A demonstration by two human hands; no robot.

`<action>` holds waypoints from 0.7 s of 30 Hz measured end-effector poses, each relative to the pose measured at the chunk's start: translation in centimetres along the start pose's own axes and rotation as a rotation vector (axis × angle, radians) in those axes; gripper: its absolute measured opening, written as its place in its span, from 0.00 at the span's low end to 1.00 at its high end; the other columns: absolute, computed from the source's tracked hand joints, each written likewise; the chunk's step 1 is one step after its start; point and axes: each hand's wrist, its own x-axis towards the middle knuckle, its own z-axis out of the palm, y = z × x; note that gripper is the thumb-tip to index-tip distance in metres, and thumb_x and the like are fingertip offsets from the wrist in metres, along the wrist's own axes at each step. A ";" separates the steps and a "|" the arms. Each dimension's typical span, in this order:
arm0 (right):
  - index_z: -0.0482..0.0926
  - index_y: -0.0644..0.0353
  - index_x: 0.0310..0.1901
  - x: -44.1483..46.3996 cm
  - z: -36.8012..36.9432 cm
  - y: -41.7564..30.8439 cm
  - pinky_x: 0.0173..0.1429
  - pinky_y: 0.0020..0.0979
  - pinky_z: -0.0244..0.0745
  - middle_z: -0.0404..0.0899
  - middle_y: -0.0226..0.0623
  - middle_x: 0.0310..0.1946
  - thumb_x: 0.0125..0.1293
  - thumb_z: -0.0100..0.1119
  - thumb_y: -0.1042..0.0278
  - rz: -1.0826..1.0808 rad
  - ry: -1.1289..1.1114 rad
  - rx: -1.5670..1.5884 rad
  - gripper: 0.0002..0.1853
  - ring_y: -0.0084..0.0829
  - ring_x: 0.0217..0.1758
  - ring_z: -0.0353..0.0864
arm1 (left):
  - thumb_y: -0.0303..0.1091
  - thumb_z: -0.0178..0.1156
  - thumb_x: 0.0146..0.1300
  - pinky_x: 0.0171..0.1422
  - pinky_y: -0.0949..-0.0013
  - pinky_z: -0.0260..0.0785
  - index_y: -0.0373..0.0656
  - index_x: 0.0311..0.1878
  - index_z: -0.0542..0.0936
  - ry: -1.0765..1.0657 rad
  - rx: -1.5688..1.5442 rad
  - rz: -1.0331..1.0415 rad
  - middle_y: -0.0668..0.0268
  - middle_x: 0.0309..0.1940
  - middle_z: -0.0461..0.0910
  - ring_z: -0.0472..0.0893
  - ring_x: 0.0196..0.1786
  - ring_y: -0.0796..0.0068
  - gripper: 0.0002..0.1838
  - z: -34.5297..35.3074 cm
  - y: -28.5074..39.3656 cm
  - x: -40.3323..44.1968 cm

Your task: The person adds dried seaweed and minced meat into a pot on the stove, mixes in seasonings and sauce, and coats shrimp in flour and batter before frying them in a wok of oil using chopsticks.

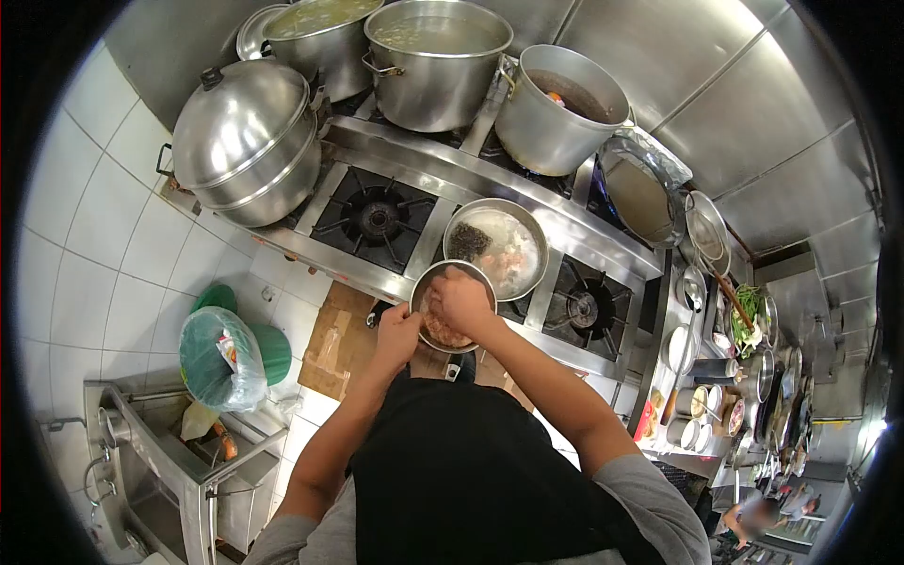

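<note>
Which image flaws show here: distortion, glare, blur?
In the head view, fisheye curvature bends the wall tiles, with black corners; glare brightens the steel wall and domed lid; a distant person's head is blurred; left hand and right hand look fairly sharp.

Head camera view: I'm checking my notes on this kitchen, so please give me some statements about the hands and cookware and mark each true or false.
1. The left hand holds the metal bowl by its edge. True.
2. The domed pot has its lid on. True.
3. The right hand reaches into the domed pot. False: it reaches into the metal bowl.
4. The pan is empty. False: it holds pinkish pieces and a dark mass.
5. The green bin is at the picture's right. False: it is at the left.
</note>
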 end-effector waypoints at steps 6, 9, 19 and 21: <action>0.78 0.60 0.45 -2.3 -5.4 1.1 0.42 0.32 0.74 0.80 0.33 0.35 0.55 0.63 0.57 -0.076 -0.254 0.717 0.19 0.37 0.38 0.78 | 0.27 0.51 0.57 0.27 0.70 0.78 0.34 0.34 0.76 0.034 -0.159 -0.183 0.65 0.26 0.76 0.80 0.27 0.75 0.07 -0.9 2.1 -1.2; 0.73 0.66 0.50 -3.8 -7.0 4.0 0.42 0.26 0.73 0.78 0.31 0.38 0.67 0.54 0.54 0.262 -0.362 1.709 0.21 0.24 0.39 0.77 | 0.28 0.52 0.57 0.27 0.69 0.78 0.37 0.34 0.75 0.050 -0.331 -0.182 0.64 0.27 0.77 0.80 0.29 0.75 0.06 -1.6 2.2 -1.5; 0.71 0.63 0.47 -3.4 -3.4 8.6 0.28 0.19 0.67 0.76 0.34 0.34 0.73 0.47 0.58 0.566 0.029 2.095 0.15 0.22 0.30 0.73 | 0.30 0.52 0.57 0.27 0.68 0.80 0.39 0.34 0.76 0.060 -0.323 -0.218 0.65 0.28 0.78 0.80 0.27 0.75 0.06 -2.2 1.5 -1.8; 0.73 0.61 0.44 -3.6 -2.4 9.9 0.23 0.18 0.61 0.73 0.28 0.27 0.72 0.48 0.56 0.553 -0.046 2.214 0.15 0.19 0.24 0.69 | 0.29 0.52 0.58 0.26 0.67 0.80 0.39 0.34 0.76 0.061 -0.270 -0.203 0.64 0.27 0.78 0.80 0.26 0.74 0.06 -2.3 0.6 -1.5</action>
